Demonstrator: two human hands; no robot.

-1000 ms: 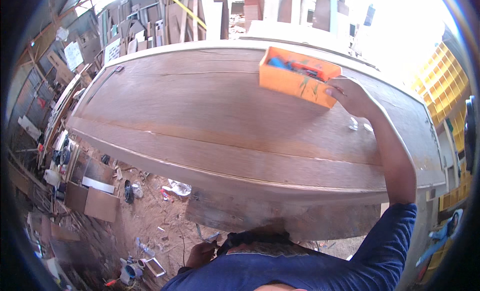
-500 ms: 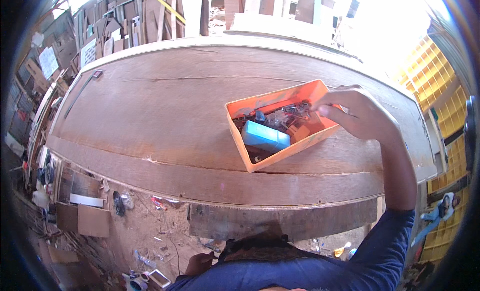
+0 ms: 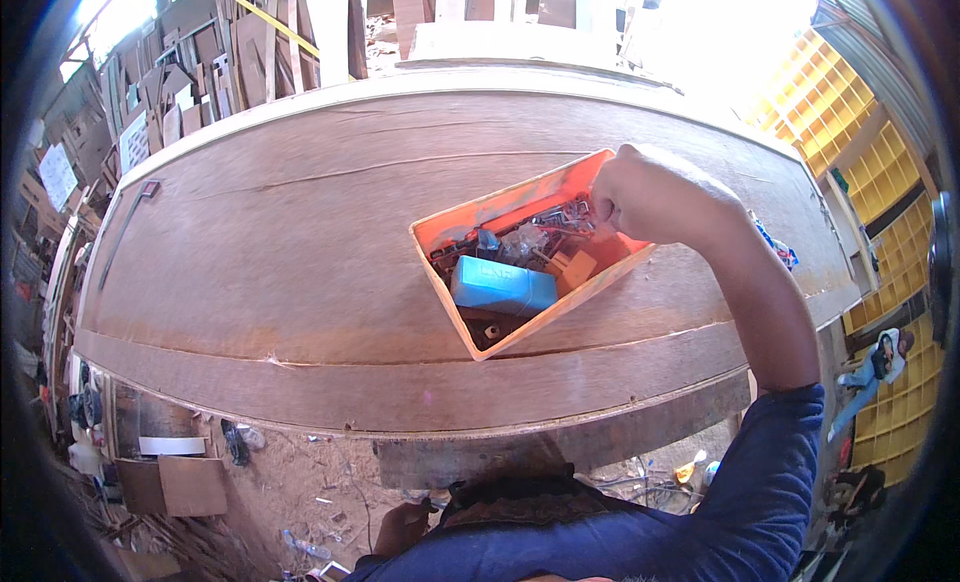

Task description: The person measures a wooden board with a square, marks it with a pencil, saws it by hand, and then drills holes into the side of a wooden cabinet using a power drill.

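Note:
An orange plastic bin (image 3: pixel 540 334) stands on the wide wooden panel. Inside it a blue plastic case (image 3: pixel 503 286) lies among small metal hardware (image 3: pixel 565 222), a clear plastic bag (image 3: pixel 523 244) and a small orange-brown box (image 3: pixel 575 272). My right hand (image 3: pixel 655 197) reaches over the bin's right end, fingers curled down inside the rim. Whatever those fingers hold, if anything, is hidden. Low by my waist, my left hand (image 3: pixel 403 528) is in shadow and looks curled; its contents cannot be made out.
The large wooden panel (image 3: pixel 300 262) fills the middle, with a square tool (image 3: pixel 125 232) at its left end. A colourful packet (image 3: pixel 778 244) lies beyond my right forearm. Wood offcuts lean at the back left. A person (image 3: pixel 880 367) is at the far right by yellow panels.
My right hand has gone from loosely extended fingers to a curled grip, lower at the bin's right end. The view has shifted, showing the bin farther left. My left hand stays by my waist.

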